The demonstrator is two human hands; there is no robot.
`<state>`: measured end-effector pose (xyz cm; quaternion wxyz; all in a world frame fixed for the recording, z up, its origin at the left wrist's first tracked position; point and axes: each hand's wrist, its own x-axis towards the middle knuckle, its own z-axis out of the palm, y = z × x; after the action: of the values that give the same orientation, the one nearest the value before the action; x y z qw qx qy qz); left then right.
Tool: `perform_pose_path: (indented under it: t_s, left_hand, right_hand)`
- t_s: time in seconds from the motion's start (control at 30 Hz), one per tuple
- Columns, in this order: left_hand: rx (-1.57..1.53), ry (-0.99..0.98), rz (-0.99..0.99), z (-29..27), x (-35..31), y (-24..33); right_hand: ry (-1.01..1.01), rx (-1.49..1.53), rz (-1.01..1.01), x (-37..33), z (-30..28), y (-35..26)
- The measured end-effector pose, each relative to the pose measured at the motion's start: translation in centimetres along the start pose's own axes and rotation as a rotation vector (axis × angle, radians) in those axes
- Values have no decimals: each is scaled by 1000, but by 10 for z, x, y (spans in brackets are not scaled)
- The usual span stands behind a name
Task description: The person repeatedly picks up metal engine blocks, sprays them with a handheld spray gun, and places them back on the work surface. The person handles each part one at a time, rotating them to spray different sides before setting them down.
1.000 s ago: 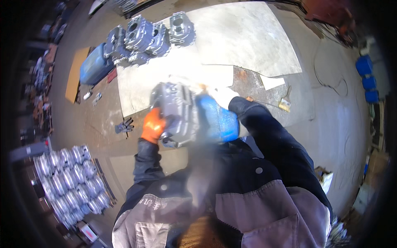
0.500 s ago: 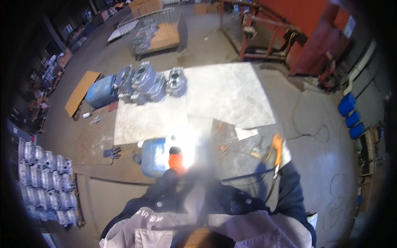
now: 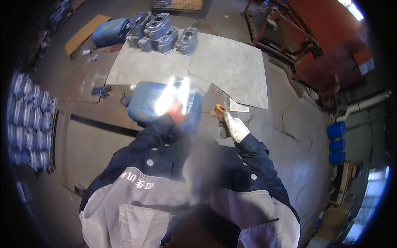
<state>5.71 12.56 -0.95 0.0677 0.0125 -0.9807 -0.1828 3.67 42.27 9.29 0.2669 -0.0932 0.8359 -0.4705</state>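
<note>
A blue plastic canister (image 3: 144, 99) lies in front of me with a glaring, brightly lit metal casting (image 3: 178, 86) on top. A round hole shows near the casting's far end. My left hand (image 3: 177, 112), in a red-orange glove, grips the casting's near end; glare hides the fingertips. To the right, my right hand (image 3: 235, 127) wears a white glove with a dark thumb or finger part. It is closed around an orange air gun (image 3: 221, 110) whose thin nozzle points toward the casting. The hose is hidden by my hand and sleeve.
Several grey metal castings (image 3: 161, 33) stand on a pale board (image 3: 231, 62) beside another blue canister (image 3: 111, 33). A dark glove (image 3: 101, 91) lies at left, near stacked castings (image 3: 31, 120). A red steel frame (image 3: 285, 37) stands far right; a thin cable (image 3: 289, 134) loops on the floor.
My right hand has come inward with the orange air gun, from the far right to beside the canister. My left hand stays at the casting. The view has shifted, and the glare is smaller.
</note>
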Motion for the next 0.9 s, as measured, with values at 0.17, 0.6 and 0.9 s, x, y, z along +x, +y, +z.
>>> perform_pose_path:
  t_s: [0.17, 0.6, 0.9]
  left_hand:
    - [3, 87, -21, -24, -3, 18]
    - [76, 426, -522, -51, -121, 43]
    - [131, 104, -216, -50, -46, 60]
  right_hand:
    - [-242, -201, 56, -2, -36, -5]
    - [-484, -258, -153, -25, -91, 38]
    - [-158, -18, -33, -5, -94, 109]
